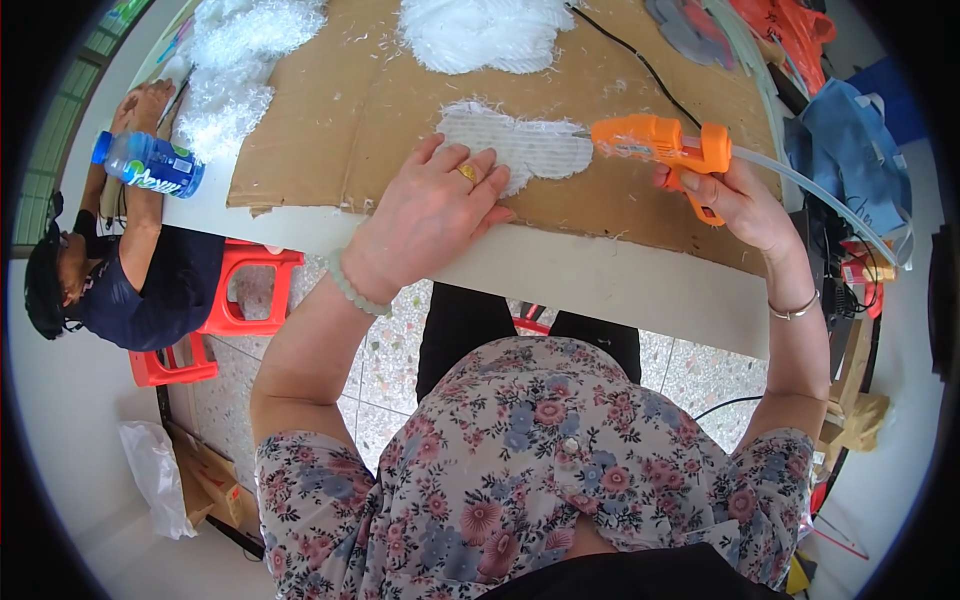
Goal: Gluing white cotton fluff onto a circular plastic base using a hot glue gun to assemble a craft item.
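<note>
Cardboard (330,120) covers most of the white bench (600,275) across the upper half of the frame, with heaps of white fluff (235,60) at its upper left and top centre, and a second person (120,270) sits at the far left beside a red stool (255,290) holding a blue bottle (150,163). Near the centre, the left hand (430,215) lies flat, fingers spread, pressing a fuzzy white patch (525,145) onto the cardboard. Right of it, the right hand (735,200) is closed around the handle of an orange glue gun (660,140), whose nozzle touches the patch's right edge.

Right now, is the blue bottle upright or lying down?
Lying down: the blue bottle rests on its side at the table's left edge, cap pointing left.
</note>
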`<state>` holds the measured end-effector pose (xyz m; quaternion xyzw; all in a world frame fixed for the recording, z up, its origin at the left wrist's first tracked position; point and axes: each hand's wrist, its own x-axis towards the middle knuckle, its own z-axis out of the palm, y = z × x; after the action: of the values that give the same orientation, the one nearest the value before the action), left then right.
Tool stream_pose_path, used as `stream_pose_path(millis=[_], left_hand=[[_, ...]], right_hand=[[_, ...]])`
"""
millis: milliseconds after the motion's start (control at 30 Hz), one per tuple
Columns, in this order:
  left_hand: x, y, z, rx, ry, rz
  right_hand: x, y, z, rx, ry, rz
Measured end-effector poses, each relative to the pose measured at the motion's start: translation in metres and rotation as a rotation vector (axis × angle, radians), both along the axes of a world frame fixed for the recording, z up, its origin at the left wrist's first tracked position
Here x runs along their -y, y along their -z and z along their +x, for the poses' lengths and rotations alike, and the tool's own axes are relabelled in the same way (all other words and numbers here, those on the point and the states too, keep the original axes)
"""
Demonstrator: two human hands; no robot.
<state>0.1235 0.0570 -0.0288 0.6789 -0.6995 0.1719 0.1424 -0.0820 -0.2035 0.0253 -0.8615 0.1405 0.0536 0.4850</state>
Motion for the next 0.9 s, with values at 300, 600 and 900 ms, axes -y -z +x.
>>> stream_pose_path(millis=[300,600,900], left_hand=[[-0.002,-0.001,-0.001,-0.007,-0.007,-0.002],[-0.002,-0.001,-0.001,-0.007,-0.016,0.015],[-0.002,0.000,-0.001,0.011,-0.006,-0.005]], right_hand=[[-0.004,0.005,0.007,0.031,-0.025,-0.133],[-0.006,0.001,0.013,-0.036,-0.041,-0.228],[-0.011,0.002,0.021,0.035,-0.098,-0.263]])
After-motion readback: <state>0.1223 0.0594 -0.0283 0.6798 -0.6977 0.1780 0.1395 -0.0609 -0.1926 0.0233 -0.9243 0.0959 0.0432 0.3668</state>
